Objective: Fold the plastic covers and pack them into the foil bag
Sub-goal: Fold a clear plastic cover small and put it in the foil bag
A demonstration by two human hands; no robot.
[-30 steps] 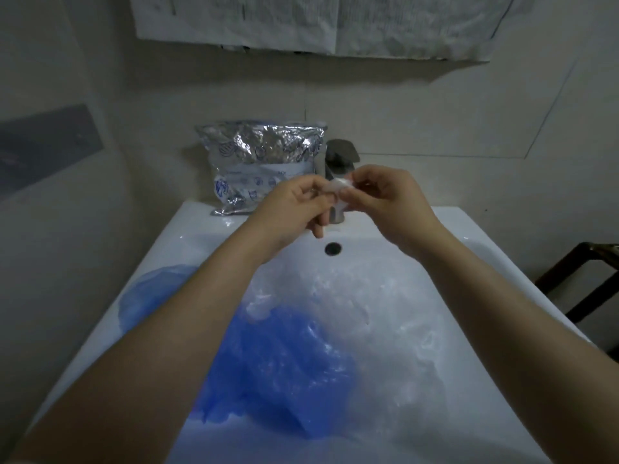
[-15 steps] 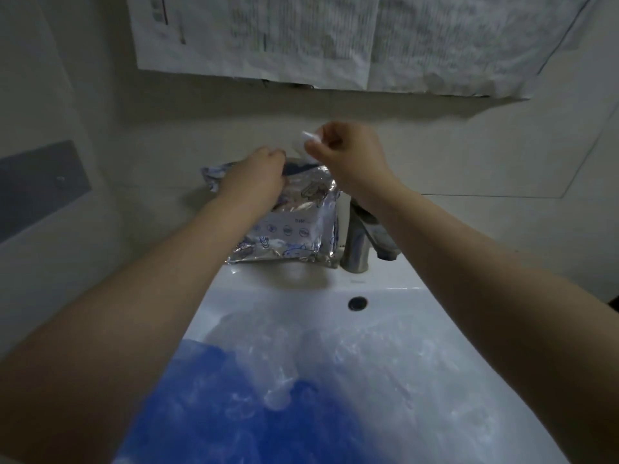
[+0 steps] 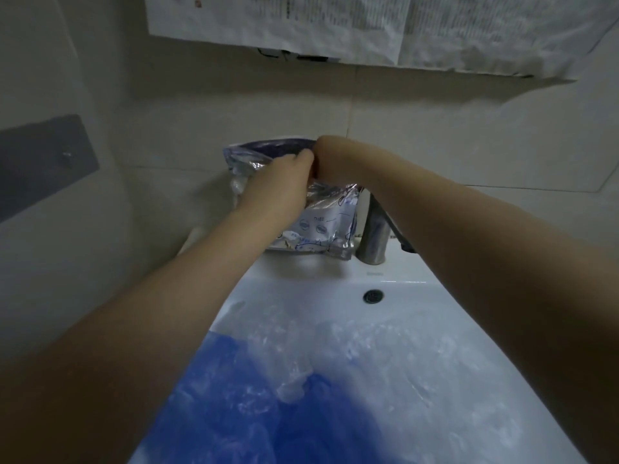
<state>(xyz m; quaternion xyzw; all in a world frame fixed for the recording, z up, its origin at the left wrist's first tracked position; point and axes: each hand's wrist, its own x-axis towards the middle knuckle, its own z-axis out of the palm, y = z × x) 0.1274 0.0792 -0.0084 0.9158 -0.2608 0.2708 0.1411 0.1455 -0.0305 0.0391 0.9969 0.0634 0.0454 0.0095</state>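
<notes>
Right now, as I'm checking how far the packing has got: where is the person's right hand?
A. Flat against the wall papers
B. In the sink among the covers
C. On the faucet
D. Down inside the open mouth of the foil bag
D: the right hand dips out of sight into the open top of the foil bag, which the left hand grips at its mouth.

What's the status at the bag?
Left hand grips foil bag mouth. Right hand reaches inside, fingers hidden. Covers remain in sink. Nothing blocking.
</notes>
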